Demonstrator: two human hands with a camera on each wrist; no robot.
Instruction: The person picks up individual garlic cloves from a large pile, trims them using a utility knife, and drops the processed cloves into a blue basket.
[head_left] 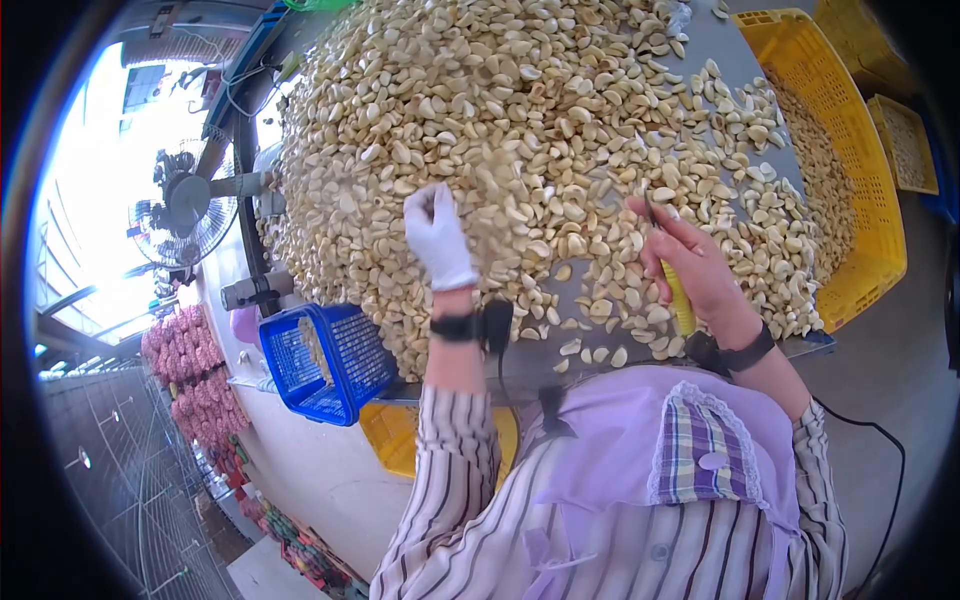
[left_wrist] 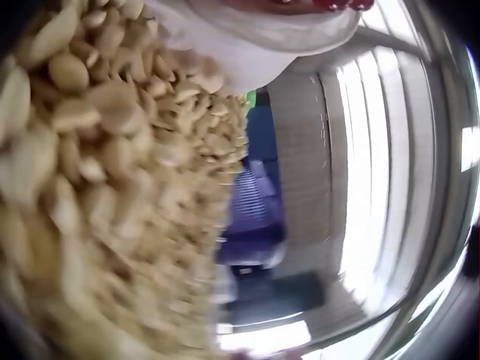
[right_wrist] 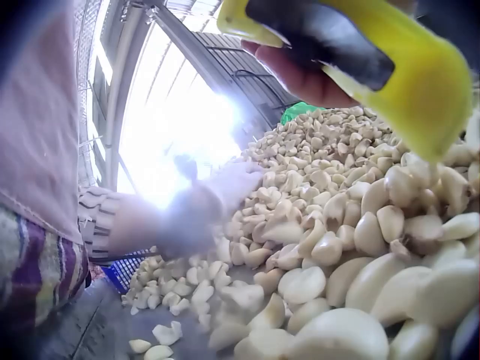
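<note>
yellow-handled knife (head_left: 680,298) gripped in right hand (head_left: 704,275), over garlic cloves (head_left: 560,130). long axis roughly fore-aft, blade (head_left: 649,206) forward, slightly left. gloved left hand (head_left: 439,238) at cloves, can't tell its grip.

The small curved cloves (head_left: 500,120) were cream, shading to pale tan, heaped over a flat grey tabletop (head_left: 708,48). A snug cloth glove (head_left: 437,245) was white; a slim hard handle (head_left: 681,305) was bright yellow, with black on it. The long-sleeved fabric shirt (head_left: 445,440) was off-white with narrow dark stripes. Over it, the cloth apron (head_left: 610,410) was plain lilac, its squarish pocket (head_left: 688,465) plaid in purple, dark and pale tones, with white lace edging and a lilac button (head_left: 713,461). The latticed plastic basket (head_left: 355,360) was blue, the large perforated plastic crate (head_left: 882,200) yellow.
</note>
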